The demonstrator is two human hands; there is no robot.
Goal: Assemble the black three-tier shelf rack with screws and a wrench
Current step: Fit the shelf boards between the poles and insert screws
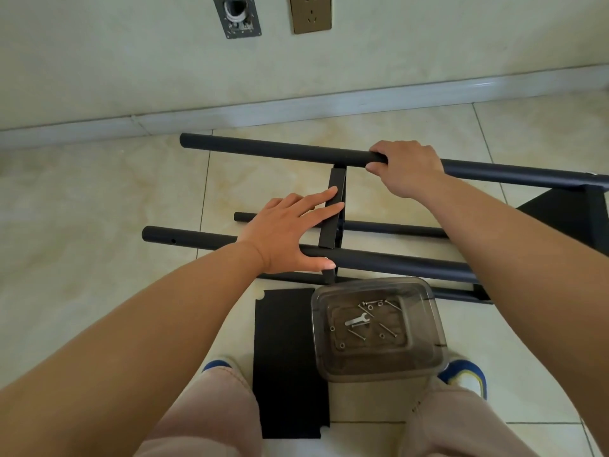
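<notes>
While lying on its side on the tiled floor [99, 199], the black rack [333, 212] shows four round posts running left to right, a middle shelf on edge between them, another shelf at far right. Matte black, partly built. Loose shelf panel [286, 361] flat near the feet, touching the clear plastic tub [428, 328] holding a small wrench [357, 320], screws [387, 329] and washers. Bare tile left of post ends; skirting board [296, 107] just beyond the far post. Right hand [407, 168] wrapped closed round the far top post [280, 150]. Left hand [290, 230] flat, fingers spread wide, fingertips on the middle shelf edge, thumb against the near post [395, 262].
</notes>
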